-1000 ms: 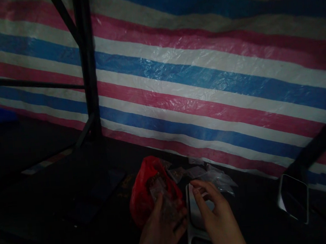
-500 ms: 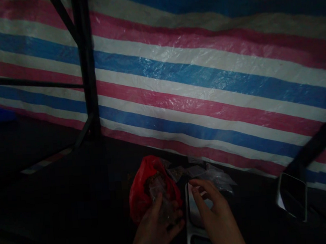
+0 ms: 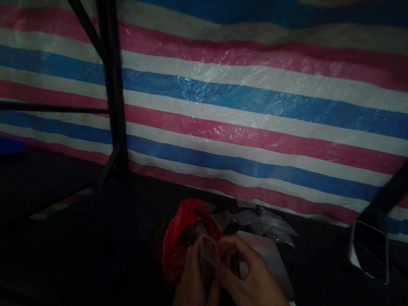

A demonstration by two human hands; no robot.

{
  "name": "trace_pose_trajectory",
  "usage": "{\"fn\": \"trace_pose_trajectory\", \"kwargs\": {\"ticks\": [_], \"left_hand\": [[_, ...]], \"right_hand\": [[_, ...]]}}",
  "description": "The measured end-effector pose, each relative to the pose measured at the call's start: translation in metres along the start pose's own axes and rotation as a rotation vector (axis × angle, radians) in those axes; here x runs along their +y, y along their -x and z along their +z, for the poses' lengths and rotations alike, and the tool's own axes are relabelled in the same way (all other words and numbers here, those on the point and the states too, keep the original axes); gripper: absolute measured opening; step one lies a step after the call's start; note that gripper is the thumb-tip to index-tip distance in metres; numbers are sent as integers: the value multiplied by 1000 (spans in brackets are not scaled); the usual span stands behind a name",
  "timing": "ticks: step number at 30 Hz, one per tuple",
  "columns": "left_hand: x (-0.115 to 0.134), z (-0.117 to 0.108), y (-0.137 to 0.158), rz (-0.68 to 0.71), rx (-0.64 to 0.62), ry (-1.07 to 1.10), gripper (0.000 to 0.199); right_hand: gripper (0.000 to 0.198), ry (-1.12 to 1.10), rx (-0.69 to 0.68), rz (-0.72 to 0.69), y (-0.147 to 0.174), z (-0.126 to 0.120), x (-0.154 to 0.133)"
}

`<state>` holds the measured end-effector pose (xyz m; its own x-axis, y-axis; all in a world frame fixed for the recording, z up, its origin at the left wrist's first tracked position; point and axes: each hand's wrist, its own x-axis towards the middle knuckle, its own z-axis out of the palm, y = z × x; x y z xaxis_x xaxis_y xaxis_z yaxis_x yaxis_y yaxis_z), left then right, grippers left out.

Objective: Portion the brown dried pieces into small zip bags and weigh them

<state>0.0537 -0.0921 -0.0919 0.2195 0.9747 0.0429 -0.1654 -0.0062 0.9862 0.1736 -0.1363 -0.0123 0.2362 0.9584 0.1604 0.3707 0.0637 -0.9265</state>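
Note:
A small clear plastic bag [image 3: 208, 253] with its mouth spread apart is between my two hands. My left hand [image 3: 192, 286] grips its left side, and my right hand [image 3: 249, 273] pinches its right edge. Just behind them lies a red plastic bag [image 3: 176, 234], its top gaping over small brownish bits I cannot make out. A flat scale [image 3: 267, 256] with a pale top is partly covered by my right hand. The inside of the small bag is too dim to read clearly.
Several clear plastic bags [image 3: 270, 223] lie beyond the scale. To the right a phone-like dark screen [image 3: 369, 251] leans near a slanted dark bar [image 3: 398, 181]. Behind the black surface hangs a striped tarp [image 3: 250, 108]; a dark metal post [image 3: 114, 84] stands at left.
My right hand has moved left from over the scale to the small clear bag. The bag's mouth now shows spread apart, held up by both hands.

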Motion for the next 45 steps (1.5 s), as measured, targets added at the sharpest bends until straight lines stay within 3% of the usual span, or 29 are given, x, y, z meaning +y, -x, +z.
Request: {"fn": "trace_pose_trajectory", "kwargs": {"ticks": [4,8,12,16,19,22,28,34,40,45], "left_hand": [[1,-2,-3,35,47,-90,72],[5,-2,-3,41,94,-152,66],[6,2,-1,78,98,-157,65],[5,-2,1,91,95,-28,72],[9,-10,0,-7,106,75,58],[17,-16,-4,26,95,22,45],[25,-21,-11,2,-12,-51,49],[34,-24,-10,2,78,-71,54],[37,-25,-11,1,89,-23,44],[36,-22,-12,4,109,-40,45]], "right_hand": [[15,2,54,24,-3,2,-2],[26,35,230,-52,-7,-3,-1],[31,-14,287,-88,-8,-7,-2],[35,-32,262,-90,-6,-5,-7],[33,-35,195,-91,-5,-2,-9],[34,-71,150,-50,-7,3,-8],[41,-159,116,25,-11,16,1],[37,-156,144,-19,-13,27,4],[25,-117,105,-38,-14,34,-1],[20,-116,178,-86,-15,38,-1]]}}
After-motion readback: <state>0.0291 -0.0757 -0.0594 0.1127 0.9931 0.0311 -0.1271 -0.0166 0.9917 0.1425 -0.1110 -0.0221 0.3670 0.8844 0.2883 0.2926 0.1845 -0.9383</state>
